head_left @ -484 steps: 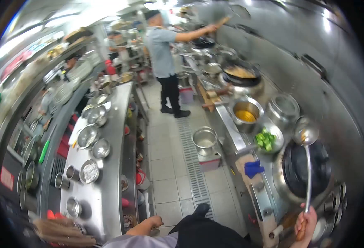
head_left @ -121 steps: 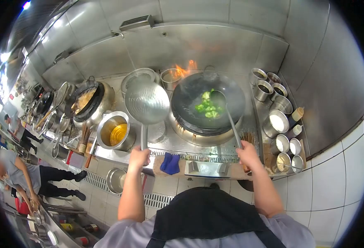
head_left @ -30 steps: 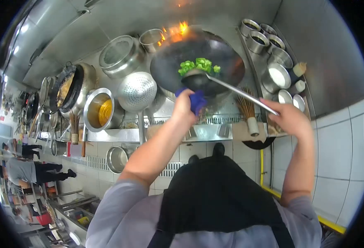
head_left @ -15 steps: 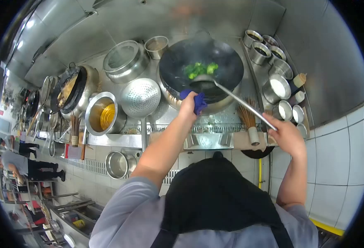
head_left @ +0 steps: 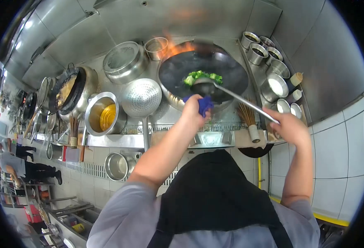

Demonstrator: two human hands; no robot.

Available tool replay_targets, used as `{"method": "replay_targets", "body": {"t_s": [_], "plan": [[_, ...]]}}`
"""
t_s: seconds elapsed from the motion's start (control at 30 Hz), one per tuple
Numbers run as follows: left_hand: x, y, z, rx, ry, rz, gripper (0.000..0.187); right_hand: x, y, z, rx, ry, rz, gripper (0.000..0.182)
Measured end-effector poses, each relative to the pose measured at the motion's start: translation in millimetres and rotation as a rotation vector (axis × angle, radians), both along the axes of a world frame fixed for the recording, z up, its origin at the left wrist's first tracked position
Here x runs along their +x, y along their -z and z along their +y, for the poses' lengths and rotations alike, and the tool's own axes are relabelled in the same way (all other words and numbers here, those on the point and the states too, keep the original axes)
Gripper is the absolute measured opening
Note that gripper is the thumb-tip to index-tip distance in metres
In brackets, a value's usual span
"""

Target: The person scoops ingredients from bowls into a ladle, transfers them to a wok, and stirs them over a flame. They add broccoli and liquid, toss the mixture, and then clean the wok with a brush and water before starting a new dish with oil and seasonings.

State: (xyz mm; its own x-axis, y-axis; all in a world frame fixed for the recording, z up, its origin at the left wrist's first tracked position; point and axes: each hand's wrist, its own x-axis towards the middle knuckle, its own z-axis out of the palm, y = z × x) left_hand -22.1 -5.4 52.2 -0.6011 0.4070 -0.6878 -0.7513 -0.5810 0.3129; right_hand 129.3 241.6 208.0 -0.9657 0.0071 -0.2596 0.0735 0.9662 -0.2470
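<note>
My left hand point(head_left: 194, 110) is closed around a bunched purple cloth point(head_left: 205, 106) at the near rim of a large black wok point(head_left: 173, 70). The cloth hides whatever part of the rim lies under it. Bright green vegetable pieces, which look like broccoli point(head_left: 197, 75), lie inside the wok. With my right hand point(head_left: 288, 127) I grip the end of a long metal ladle point(head_left: 248, 104). Its bowl rests low in the wok, against the near side of the greens. Orange flames point(head_left: 175, 48) rise at the wok's far left rim.
A perforated strainer point(head_left: 142, 98) and a pot of yellow oil point(head_left: 94, 118) stand left of the wok. Seasoning containers point(head_left: 274, 87) line the right side. A bamboo brush point(head_left: 250, 122) lies near the front edge. Further left, a person point(head_left: 14, 163) stands in the kitchen.
Flames have appeared behind the wok's far left rim. The wok has shifted and tilted, with my left hand moving slightly right. The greens have spread to the right, and the ladle has moved slightly.
</note>
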Motion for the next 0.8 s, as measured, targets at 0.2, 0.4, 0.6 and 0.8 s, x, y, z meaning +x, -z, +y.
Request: {"method": "replay_targets", "body": {"t_s": [0.2, 0.4, 0.6, 0.8], "plan": [[58, 74, -24, -0.367, 0.151, 0.090, 0.025, -10, 42, -28, 0.282, 0.038, 0.247, 0.052], [50, 13, -19, -0.225, -0.004, 0.156, 0.024, 15, 13, 10, -0.091, -0.075, 0.100, 0.054], [15, 61, -25, -0.241, 0.071, 0.218, 0.023, -20, 87, -31, 0.144, 0.068, 0.203, 0.051], [62, 43, -29, -0.226, 0.096, 0.170, 0.024, 39, 96, -31, -0.646, 0.429, 0.057, 0.048]]}}
